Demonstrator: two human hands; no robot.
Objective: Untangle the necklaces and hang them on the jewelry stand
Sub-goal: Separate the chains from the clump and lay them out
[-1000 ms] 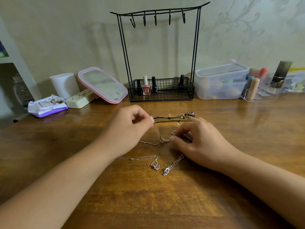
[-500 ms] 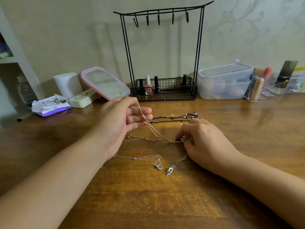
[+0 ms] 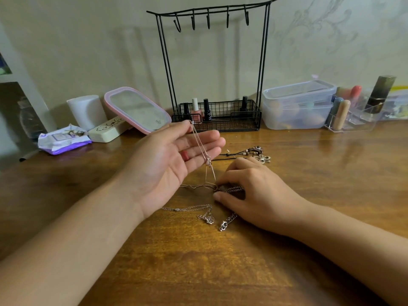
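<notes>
My left hand (image 3: 167, 160) is raised palm-up with straight fingers, and a thin pale chain (image 3: 202, 146) hangs over its index fingertip down to a tangle on the wooden table (image 3: 220, 272). My right hand (image 3: 249, 193) lies on the table, its curled fingers pinching the tangle of chains (image 3: 229, 189). A silver chain with a small pendant (image 3: 189, 209) and a thicker chain's clasp end (image 3: 223, 226) trail out in front. A black cord necklace with beads and a flower charm (image 3: 256, 152) lies behind my right hand. The black wire jewelry stand (image 3: 165, 62) stands at the back, its hooks bare.
Nail polish bottles (image 3: 196, 111) sit in the stand's basket. Left of it are a pink-rimmed mirror (image 3: 136, 111), a white cylinder (image 3: 86, 111), a cream case (image 3: 108, 131) and a wipes pack (image 3: 64, 140). Stacked plastic boxes (image 3: 298, 104) and a clear cosmetics organiser (image 3: 353, 120) stand at the right.
My left hand has risen and spread its fingers, drawing the thin chain up out of the tangle. My right hand has stayed on the tangle.
</notes>
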